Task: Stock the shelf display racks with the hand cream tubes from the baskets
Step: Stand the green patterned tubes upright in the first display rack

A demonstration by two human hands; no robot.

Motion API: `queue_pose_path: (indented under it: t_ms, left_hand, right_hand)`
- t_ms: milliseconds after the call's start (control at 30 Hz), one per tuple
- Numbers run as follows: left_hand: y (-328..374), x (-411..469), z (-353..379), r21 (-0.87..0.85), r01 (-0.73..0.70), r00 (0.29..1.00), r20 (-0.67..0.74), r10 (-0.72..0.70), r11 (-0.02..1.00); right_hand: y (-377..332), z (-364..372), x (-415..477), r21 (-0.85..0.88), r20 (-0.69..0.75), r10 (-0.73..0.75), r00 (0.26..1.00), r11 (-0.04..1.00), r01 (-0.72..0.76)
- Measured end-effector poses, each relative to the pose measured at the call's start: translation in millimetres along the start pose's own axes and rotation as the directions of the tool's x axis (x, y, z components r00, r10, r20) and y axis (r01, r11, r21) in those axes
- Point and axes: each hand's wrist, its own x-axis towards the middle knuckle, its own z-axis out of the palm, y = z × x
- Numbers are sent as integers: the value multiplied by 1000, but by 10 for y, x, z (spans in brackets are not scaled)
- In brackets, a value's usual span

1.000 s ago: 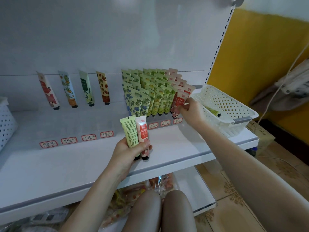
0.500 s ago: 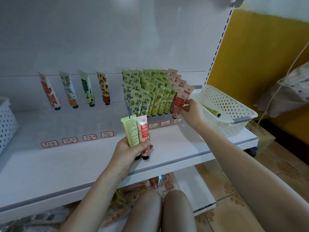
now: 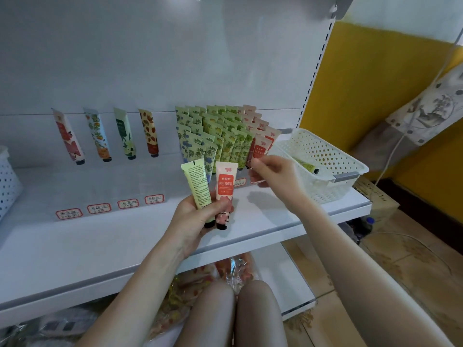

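Observation:
My left hand (image 3: 198,221) grips two hand cream tubes upright above the shelf: a pale green tube (image 3: 197,182) and a pink tube (image 3: 224,182), caps down. My right hand (image 3: 275,176) hovers just in front of the pink tubes (image 3: 260,146) at the right end of the full display rack (image 3: 220,141), fingers loosely curled and holding nothing. The white perforated basket (image 3: 325,151) stands at the shelf's right end with one green tube (image 3: 307,167) lying inside.
A second clear rack (image 3: 100,209) on the left holds single tubes (image 3: 99,135) along its back row. Another white basket (image 3: 6,181) shows at the left edge. The white shelf (image 3: 87,249) runs below; packets (image 3: 200,284) lie on the lower shelf by my knees.
My right hand has let go of the pink tube it was setting into the rack's right row and drawn back towards me. My left hand has raised its two tubes slightly.

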Motion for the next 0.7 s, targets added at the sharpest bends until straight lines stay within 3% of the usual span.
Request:
queue_pose_path:
  t_ms: [133, 400, 567, 700]
  left_hand:
    - [-1, -42, 95, 35, 5, 1000, 22, -6, 999]
    - [-45, -82, 193, 125, 2, 998, 58, -9, 992]
    - [-82, -29, 151, 256, -47, 997, -43, 60, 966]
    - [-93, -21, 99, 420, -116, 985, -68, 158, 900]
  right_hand:
    - [-75, 20, -176, 51, 178, 20, 984, 998, -30]
    - [-46, -65, -318, 75, 184, 32, 982, 996, -47]
    - [-4, -251, -243, 76, 12, 68, 998, 995, -69]
    - [92, -408, -47, -114, -221, 26, 975, 992, -53]
